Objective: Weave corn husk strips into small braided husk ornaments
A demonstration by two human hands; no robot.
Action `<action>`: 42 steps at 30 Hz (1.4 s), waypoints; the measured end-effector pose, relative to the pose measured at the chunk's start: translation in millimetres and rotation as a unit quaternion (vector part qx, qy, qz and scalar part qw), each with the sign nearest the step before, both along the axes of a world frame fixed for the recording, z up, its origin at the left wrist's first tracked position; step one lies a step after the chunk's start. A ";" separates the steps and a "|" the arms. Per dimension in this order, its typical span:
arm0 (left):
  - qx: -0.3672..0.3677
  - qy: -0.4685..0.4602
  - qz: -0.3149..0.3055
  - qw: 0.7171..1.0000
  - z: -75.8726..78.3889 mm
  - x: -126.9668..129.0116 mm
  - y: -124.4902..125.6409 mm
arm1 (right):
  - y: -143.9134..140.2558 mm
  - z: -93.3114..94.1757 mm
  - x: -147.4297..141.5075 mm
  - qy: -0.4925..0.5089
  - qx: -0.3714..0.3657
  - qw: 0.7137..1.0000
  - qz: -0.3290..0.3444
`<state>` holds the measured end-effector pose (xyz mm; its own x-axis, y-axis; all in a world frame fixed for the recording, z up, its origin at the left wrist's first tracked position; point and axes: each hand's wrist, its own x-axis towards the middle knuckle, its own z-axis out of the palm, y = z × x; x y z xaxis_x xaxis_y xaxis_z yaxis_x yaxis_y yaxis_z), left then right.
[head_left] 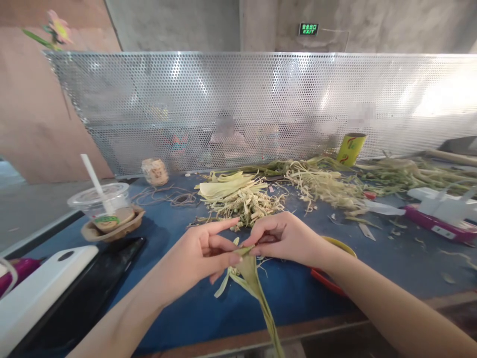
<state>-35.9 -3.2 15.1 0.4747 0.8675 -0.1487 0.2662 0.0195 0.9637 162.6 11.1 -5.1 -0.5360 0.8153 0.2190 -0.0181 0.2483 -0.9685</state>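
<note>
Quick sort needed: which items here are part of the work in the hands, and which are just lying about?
In use:
left hand and right hand, both pinching the long pale green leaf strip
heap of shredded pale leaf strips just behind

Lying about:
clear plastic cup with white straw
yellow-green paper cup
magenta and white tool

1. A blue counter [179, 308] carries everything.
2. A lidded plastic cup [100, 199] with a white straw [96, 183] sits in a brown paper tray at the left.
3. A heap of pale husk strips [238, 196] lies mid-counter; more strands [328, 186] spread to the right.
4. A yellow-green tube [351, 148] leans by the perforated metal screen [261, 104].
5. A green exit sign [308, 29] hangs on the wall.
6. A magenta and white tool [439, 219] lies far right.
</note>
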 end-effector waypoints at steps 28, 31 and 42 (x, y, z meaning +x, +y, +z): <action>0.066 0.061 0.029 0.996 5.1 6.1 -5.3 | 3.8 -2.6 0.3 0.020 -0.041 0.999 0.024; 0.056 0.079 0.010 0.995 6.2 5.7 -7.5 | 0.0 3.0 1.1 0.007 -0.102 0.995 0.013; 0.089 0.109 0.037 0.989 2.7 7.4 -4.4 | 0.6 -1.6 -2.5 -0.040 -0.041 0.998 -0.011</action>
